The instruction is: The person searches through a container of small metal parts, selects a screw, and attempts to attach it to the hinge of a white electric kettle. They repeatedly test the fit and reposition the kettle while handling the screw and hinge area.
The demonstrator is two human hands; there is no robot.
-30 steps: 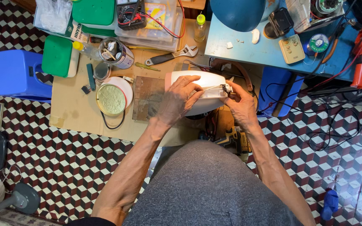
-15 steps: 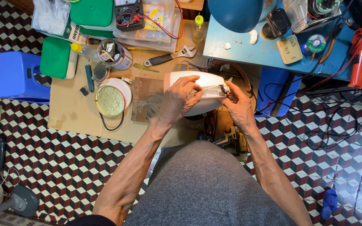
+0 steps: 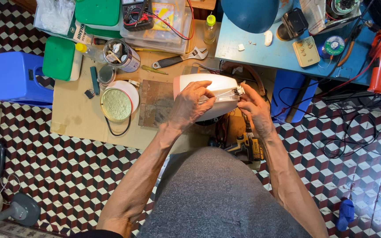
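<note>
Above cardboard, left hand (image 3: 190,105) fingers clasp white casing (image 3: 219,90); right hand (image 3: 254,108) fingers pinch its end.

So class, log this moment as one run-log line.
left hand: grips white appliance housing | right hand: fingers at housing's end | surface: cardboard sheet

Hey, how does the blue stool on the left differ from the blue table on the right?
The blue stool is a darker, deeper blue; the blue table is a pale sky blue. The stool's top is bare apart from a slot, while the table is crowded with a remote, solder reel and wires. Both stand on the patterned tile floor.
</note>
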